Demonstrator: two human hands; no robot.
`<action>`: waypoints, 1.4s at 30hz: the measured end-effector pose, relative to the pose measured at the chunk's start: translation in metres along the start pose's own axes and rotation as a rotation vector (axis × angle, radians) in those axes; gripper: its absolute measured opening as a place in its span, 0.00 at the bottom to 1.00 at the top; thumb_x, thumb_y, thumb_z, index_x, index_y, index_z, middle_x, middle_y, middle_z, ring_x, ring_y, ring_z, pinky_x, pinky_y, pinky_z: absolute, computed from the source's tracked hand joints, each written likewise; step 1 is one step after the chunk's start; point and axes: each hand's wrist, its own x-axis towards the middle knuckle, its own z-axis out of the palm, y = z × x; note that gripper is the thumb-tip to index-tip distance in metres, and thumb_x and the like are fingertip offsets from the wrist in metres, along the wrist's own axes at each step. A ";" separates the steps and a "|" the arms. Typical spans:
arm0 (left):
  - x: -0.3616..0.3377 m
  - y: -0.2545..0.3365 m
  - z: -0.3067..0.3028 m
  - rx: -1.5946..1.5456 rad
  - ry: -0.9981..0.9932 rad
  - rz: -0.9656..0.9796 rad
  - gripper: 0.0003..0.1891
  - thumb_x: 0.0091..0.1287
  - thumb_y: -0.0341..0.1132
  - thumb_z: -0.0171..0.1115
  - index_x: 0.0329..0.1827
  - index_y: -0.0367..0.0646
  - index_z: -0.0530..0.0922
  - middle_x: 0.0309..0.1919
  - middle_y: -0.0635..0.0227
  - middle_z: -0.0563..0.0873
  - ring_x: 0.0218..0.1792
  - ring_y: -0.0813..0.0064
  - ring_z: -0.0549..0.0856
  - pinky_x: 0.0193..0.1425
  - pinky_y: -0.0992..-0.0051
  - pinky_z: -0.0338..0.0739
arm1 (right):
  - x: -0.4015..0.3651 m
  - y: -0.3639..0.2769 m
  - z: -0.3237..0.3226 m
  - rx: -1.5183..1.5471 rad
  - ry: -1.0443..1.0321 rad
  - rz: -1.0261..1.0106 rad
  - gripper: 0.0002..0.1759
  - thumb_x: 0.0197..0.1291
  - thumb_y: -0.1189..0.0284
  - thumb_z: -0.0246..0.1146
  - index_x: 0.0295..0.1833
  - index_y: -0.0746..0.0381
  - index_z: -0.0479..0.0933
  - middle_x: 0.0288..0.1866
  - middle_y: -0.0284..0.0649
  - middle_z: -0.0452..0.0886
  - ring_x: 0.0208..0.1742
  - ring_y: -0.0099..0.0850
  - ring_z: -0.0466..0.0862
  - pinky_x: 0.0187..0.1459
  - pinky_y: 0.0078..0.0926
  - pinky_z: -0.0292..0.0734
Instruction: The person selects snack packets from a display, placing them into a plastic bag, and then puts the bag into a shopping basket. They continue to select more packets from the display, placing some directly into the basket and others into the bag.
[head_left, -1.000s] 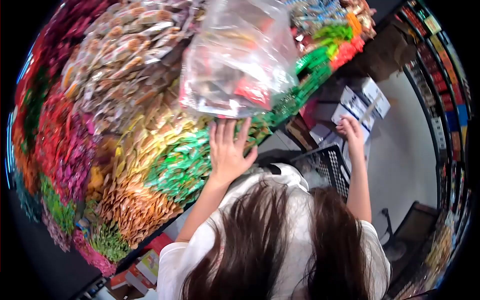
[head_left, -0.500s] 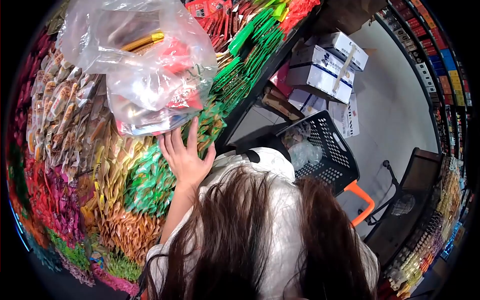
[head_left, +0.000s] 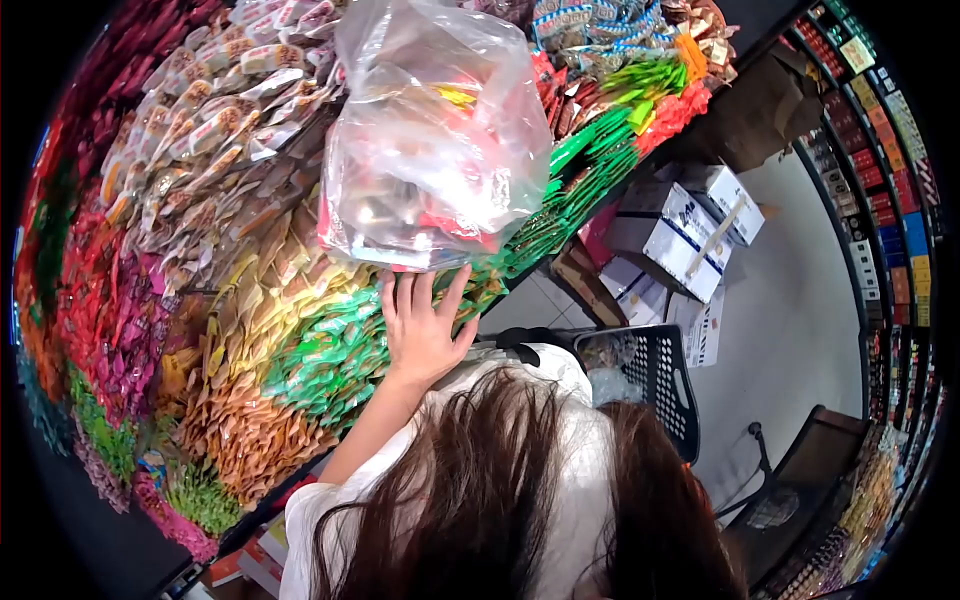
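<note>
Resting splayed, gripping nothing, left hand (head_left: 422,335) meets plastic bag (head_left: 435,165) at twelve o'clock, likely steadying it, green packets (head_left: 325,362) at nine; right hand unseen, grip untellable.

Shop interior, massed colourful packets (head_left: 325,355), stocked shelves (head_left: 897,190), black basket (head_left: 672,388)

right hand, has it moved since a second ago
Yes: the right hand has moved away from the white boxes, which it overlapped then; it is now out of view, its path unclear.
</note>
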 end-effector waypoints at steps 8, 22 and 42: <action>0.000 0.003 -0.003 0.008 0.019 0.010 0.31 0.55 0.47 0.64 0.65 0.57 0.72 0.60 0.56 0.70 0.63 0.54 0.66 0.71 0.48 0.50 | 0.003 0.003 -0.006 0.039 0.038 -0.003 0.31 0.44 0.54 0.71 0.51 0.63 0.79 0.49 0.55 0.81 0.52 0.48 0.81 0.54 0.40 0.75; 0.001 0.007 -0.009 -0.008 0.031 0.035 0.31 0.55 0.45 0.65 0.65 0.52 0.72 0.60 0.53 0.69 0.64 0.52 0.64 0.71 0.47 0.48 | -0.084 0.172 0.065 -0.154 -0.012 0.453 0.30 0.44 0.56 0.70 0.51 0.64 0.79 0.49 0.55 0.81 0.52 0.49 0.81 0.54 0.40 0.75; 0.012 0.023 -0.061 -0.517 0.309 -0.188 0.15 0.53 0.26 0.67 0.46 0.41 0.83 0.31 0.65 0.87 0.36 0.62 0.85 0.45 0.65 0.78 | -0.043 -0.423 -0.311 0.513 0.354 -1.756 0.14 0.49 0.84 0.65 0.44 0.64 0.81 0.36 0.40 0.82 0.37 0.37 0.80 0.39 0.32 0.75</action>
